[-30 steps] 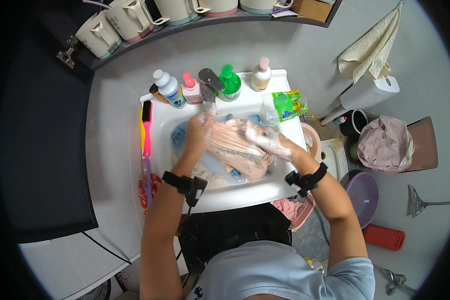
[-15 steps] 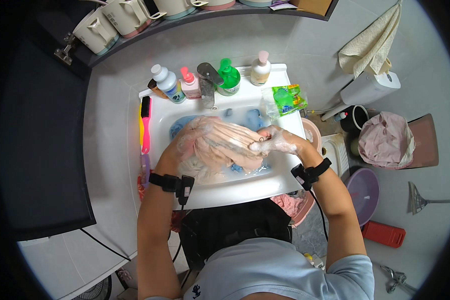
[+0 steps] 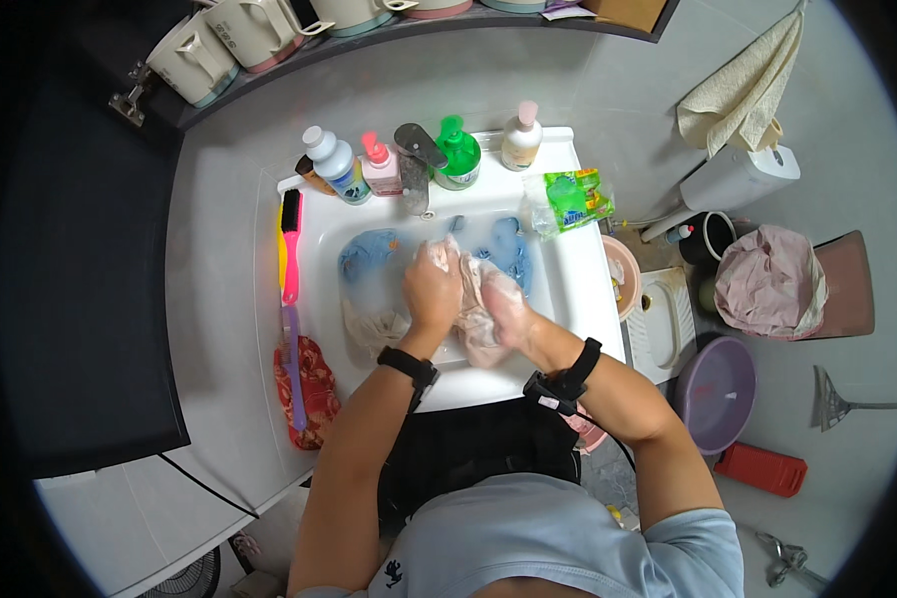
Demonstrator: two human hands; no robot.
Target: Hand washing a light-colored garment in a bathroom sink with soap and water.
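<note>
Over the white sink [image 3: 588, 319], my left hand [image 3: 433, 292] is closed in a fist around the wet pale pink garment [image 3: 478, 339]. My right hand [image 3: 509, 310] grips the same garment just to the right, and its cloth is bunched between the two hands. Suds cling to both hands. Blue cloth [image 3: 369, 253] lies in the cloudy water at the basin's left, with off-white cloth [image 3: 373, 327] nearer me. More blue cloth [image 3: 513, 247] soaks at the right. The garment hides part of the basin floor.
A dark faucet [image 3: 415, 179] stands behind the basin among pump bottles, including a green one [image 3: 457, 159]. A green packet [image 3: 575, 199] rests on the right ledge. Pink [image 3: 290, 264] and purple [image 3: 294, 384] brushes line the left edge. A purple basin [image 3: 718, 394] sits on the floor.
My hands have drawn together from the garment's two ends toward the basin's middle. The garment, stretched wide before, is now bunched between them, uncovering the blue cloth at left.
</note>
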